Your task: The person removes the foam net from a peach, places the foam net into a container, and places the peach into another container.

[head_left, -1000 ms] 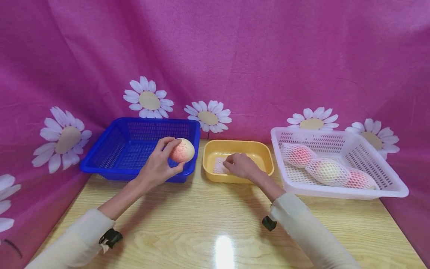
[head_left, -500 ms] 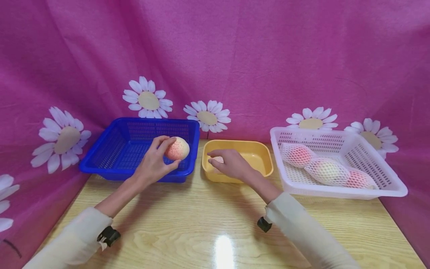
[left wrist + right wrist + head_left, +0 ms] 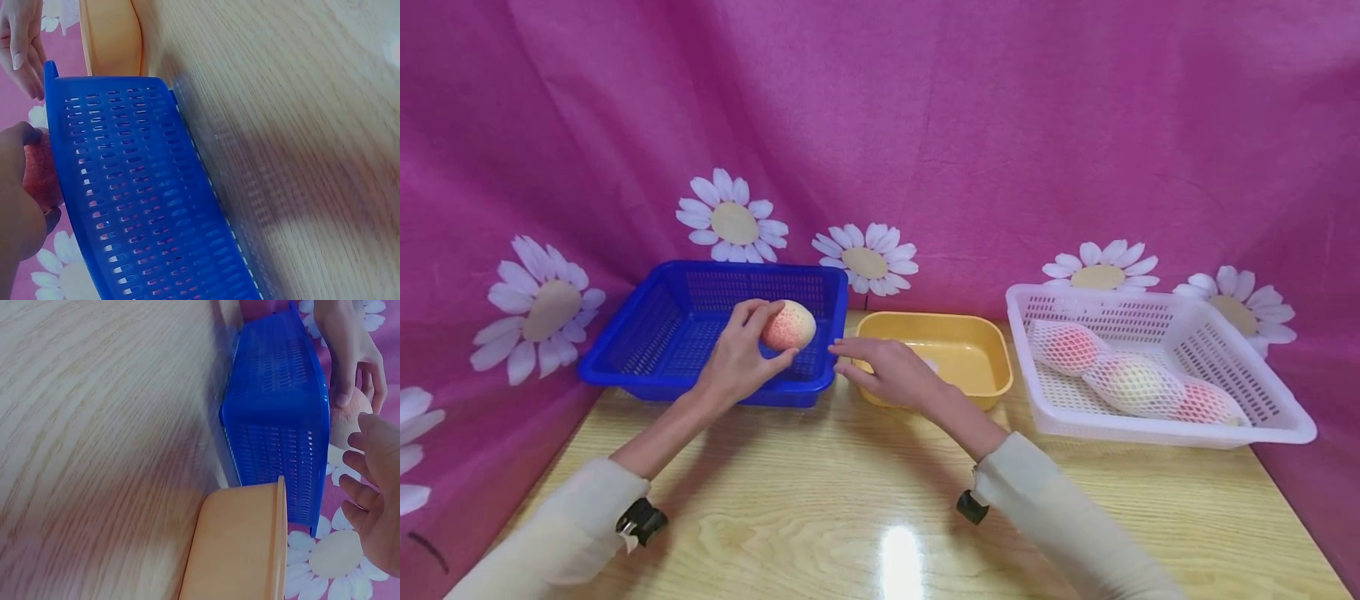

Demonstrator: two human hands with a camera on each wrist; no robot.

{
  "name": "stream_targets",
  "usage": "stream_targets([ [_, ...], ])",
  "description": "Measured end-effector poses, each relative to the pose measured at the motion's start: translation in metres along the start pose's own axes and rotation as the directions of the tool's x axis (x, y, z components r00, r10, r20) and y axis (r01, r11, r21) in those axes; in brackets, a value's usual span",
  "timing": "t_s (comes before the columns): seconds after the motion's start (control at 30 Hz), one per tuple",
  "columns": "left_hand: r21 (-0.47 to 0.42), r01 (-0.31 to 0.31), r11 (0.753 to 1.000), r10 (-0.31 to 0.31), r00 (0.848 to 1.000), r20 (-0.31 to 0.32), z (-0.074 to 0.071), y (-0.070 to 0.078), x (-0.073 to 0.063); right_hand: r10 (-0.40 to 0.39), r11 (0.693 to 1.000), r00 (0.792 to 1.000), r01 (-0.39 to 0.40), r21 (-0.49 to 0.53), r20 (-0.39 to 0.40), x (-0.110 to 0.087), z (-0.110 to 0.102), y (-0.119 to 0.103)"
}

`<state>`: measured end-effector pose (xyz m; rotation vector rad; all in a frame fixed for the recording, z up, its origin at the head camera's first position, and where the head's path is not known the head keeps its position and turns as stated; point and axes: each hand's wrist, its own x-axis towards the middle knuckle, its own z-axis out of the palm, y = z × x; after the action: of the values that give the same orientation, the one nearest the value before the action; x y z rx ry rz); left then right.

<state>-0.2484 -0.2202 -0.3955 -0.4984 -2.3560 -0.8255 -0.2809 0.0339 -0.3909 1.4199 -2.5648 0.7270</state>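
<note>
My left hand grips a bare pink-and-cream peach between thumb and fingers, over the right part of the blue basket. In the left wrist view the peach shows just past the basket's rim. My right hand hovers over the left end of the yellow tub, its fingers reaching toward the basket's right edge. Its fingers are loosely spread and hold nothing; in the right wrist view they come close to the peach. A small piece of white foam net shows in the tub, mostly hidden by this hand.
At the right stands a white basket holding a pink peach, a cream one and another pink one, each in foam netting. The wood table runs up to a magenta cloth with daisies.
My right hand has moved left from inside the tub toward the blue basket, its fingers straightening. My left hand has shifted slightly left and up, still with the peach.
</note>
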Motion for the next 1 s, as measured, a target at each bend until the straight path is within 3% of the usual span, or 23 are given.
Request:
stream_targets([
  [0.3,0.016,0.016,1.0,-0.016,1.0,0.024,-0.002,-0.003,0.002,-0.055,0.997,0.998,0.057,-0.055,0.036,0.007,0.01,-0.006],
  [0.43,0.033,0.023,0.999,-0.025,0.998,0.064,-0.003,-0.005,0.005,-0.106,0.992,0.994,0.108,-0.069,0.029,0.01,0.015,-0.006],
  [0.57,0.059,0.035,0.998,-0.042,0.992,0.121,-0.003,-0.006,0.008,-0.131,0.989,0.991,0.133,-0.071,0.035,0.012,0.018,-0.006],
  [1.0,0.121,0.096,0.988,-0.121,0.969,0.217,-0.003,-0.012,0.01,-0.16,0.981,0.985,0.167,-0.103,0.07,0.02,0.026,-0.005],
])
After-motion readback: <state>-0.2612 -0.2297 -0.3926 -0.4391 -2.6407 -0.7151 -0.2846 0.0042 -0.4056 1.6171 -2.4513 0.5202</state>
